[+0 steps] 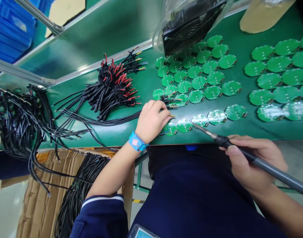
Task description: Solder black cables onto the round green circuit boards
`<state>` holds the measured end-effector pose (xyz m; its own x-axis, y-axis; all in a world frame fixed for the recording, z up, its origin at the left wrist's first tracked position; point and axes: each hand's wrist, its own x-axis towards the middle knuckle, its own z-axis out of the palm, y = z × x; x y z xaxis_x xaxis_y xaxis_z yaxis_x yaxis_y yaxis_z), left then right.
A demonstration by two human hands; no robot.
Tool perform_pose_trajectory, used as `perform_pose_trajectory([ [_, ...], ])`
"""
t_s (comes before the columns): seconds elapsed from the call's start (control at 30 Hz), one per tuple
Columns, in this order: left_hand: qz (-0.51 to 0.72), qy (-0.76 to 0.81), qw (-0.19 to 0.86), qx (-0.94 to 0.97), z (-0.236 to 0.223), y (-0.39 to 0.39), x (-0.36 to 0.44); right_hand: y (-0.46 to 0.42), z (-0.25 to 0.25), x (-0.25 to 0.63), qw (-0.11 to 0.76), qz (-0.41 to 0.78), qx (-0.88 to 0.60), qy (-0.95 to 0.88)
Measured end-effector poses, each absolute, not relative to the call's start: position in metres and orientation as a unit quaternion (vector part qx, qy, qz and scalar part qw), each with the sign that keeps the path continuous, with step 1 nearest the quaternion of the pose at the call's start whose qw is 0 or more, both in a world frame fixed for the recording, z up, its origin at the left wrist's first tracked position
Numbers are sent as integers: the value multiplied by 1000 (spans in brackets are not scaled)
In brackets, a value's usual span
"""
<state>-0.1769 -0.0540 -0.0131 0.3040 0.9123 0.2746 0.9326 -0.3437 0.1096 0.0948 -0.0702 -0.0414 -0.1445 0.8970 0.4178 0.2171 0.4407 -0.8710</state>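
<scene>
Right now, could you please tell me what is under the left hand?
Black cables disappear beneath the left hand, and thin coloured wire ends show beyond it, by the round green circuit boards. Whatever the hand itself covers cannot be seen.

soldering iron (261,163): cut off right | blue bin (11,33): cut off top-left | badge (143,233): cut off bottom

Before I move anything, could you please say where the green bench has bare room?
Bare bench shows between red-tipped black cables and round green circuit boards, and between the two board groups. Crowded: around the left hand.
</scene>
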Motion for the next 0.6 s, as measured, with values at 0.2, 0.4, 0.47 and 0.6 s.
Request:
perform_pose_trajectory([
  [0.2,-335,-583,54,-738,-3,-84,-170,-74,-37,102,479,380,-420,-670],
  [0.4,-260,-598,-107,-751,-12,-100,-133,-74,-28,96,461,372,-348,-727],
  [0.47,-245,-613,-117,-742,-17,-98,-127,-74,-28,93,469,353,-322,-743],
  [0.6,-257,-616,-139,-731,-21,-94,-124,-74,-30,88,457,338,-320,-758],
])
